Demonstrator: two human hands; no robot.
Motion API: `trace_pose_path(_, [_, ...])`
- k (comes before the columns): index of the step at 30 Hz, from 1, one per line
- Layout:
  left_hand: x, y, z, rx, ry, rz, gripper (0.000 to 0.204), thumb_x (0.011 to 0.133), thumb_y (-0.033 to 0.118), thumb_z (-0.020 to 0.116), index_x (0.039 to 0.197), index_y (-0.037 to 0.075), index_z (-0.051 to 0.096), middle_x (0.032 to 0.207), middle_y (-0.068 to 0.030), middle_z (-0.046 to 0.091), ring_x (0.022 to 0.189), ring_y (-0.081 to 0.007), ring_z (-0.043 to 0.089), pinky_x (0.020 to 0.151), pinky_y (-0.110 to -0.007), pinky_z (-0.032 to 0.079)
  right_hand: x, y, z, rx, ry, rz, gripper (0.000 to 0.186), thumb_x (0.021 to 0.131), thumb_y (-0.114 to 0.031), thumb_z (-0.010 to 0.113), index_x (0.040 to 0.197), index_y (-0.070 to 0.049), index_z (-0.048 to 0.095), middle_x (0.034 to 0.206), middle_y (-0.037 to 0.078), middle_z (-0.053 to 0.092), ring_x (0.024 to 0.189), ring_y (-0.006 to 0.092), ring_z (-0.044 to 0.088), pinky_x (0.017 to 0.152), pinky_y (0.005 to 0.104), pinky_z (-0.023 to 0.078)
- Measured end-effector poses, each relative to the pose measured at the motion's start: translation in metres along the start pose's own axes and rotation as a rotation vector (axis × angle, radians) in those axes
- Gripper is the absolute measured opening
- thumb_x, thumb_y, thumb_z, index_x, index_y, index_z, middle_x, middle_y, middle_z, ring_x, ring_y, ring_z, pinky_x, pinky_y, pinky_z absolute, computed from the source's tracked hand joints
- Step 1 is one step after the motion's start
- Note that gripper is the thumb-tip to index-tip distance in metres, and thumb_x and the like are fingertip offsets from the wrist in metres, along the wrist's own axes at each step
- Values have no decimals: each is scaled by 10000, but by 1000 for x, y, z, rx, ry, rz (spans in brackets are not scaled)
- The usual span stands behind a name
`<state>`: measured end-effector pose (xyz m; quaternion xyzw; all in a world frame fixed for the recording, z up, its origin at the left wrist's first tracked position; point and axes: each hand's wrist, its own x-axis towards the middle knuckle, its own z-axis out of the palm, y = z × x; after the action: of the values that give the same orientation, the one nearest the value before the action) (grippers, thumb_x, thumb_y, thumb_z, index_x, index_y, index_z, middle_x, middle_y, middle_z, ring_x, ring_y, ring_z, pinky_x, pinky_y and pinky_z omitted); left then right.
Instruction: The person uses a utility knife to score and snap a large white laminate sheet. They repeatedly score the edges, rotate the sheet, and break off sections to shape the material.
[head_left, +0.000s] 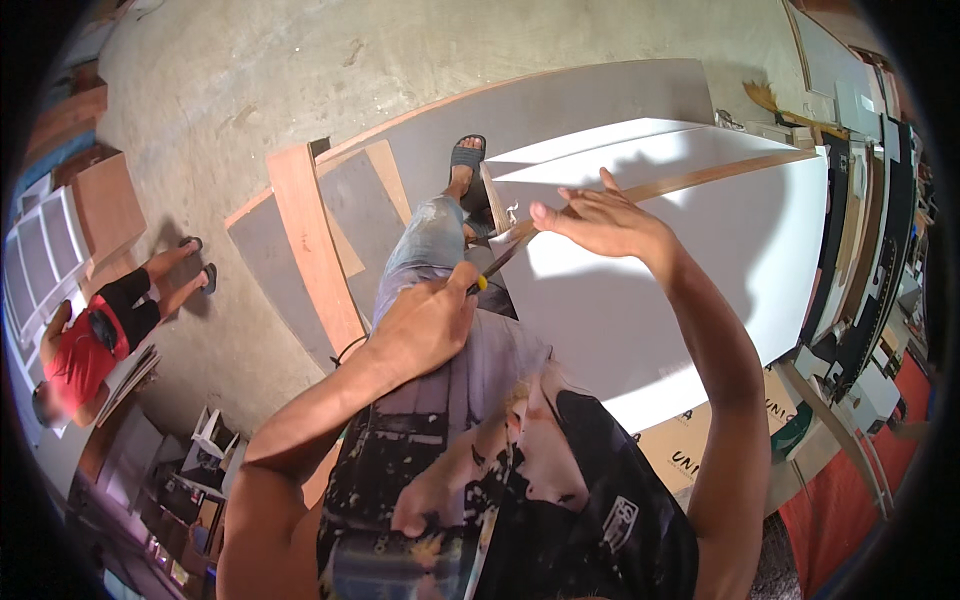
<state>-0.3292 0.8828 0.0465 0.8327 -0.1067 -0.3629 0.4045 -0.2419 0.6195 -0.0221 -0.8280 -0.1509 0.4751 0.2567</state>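
Note:
My left hand (428, 318) is wrapped round the handle of a narrow tool (497, 265) with a dark blade and a bit of yellow by the fist; its exact kind is unclear. The blade points up and right toward the near end of a brown wooden strip (700, 178), which runs along a large white panel (640, 300). Over that end of the strip is my right hand (607, 222), fingers stretched and spread, with nothing visible in it. Whether it touches the strip I cannot tell. A small pale curl (513, 211) lies beside the strip's end.
Grey sheets (590, 95) and a reddish wooden board (310, 240) lie on the concrete floor (230, 100) ahead. Printed cardboard (690, 440) shows under the panel's near edge. Boards (860, 240) stand along the right. A person in red (85, 345) is at far left.

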Motion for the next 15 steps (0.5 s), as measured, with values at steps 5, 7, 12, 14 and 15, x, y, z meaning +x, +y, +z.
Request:
trace_pose_path(5, [7,-14,7,-14,0,-108,255,919,78,579,1144,20,473,811,-296,635,821,-506,622,712,-539,485,23,-11,-11,-103,-280,209,1038,857,-858,74,1224,-114,698,1435,233,487,1442,322,324,1216,539,-16])
trace_pose_path(7, [5,-14,2,8,30,-81,250,915,81,578,1132,17,472,783,-288,639,791,-490,632,691,-538,493,13,-24,-20,0,-189,67,1075,847,-866,61,1231,-82,688,1376,255,536,1424,354,349,1209,565,-15])
trace_pose_path(12, [7,-24,12,-56,42,-94,250,904,77,587,1121,22,475,778,-284,633,805,-488,633,701,-538,493,39,0,5,-52,-192,155,1120,844,-870,70,1229,-5,668,1354,285,540,1437,356,325,1210,544,-18])
trace_pose_path(14, [5,-25,11,-77,44,-105,245,910,81,582,1125,26,477,805,-293,630,849,-501,624,725,-536,488,24,-1,1,-31,-167,91,1132,846,-870,80,1228,25,657,1346,298,539,1431,366,331,1210,543,-15])
trace_pose_path(15, [2,-28,15,-91,54,-101,244,913,90,578,1125,26,477,810,-294,633,850,-500,626,726,-536,491,17,-3,1,-16,-158,62,1138,846,-870,84,1228,41,651,1343,305,538,1428,371,335,1210,543,-13])
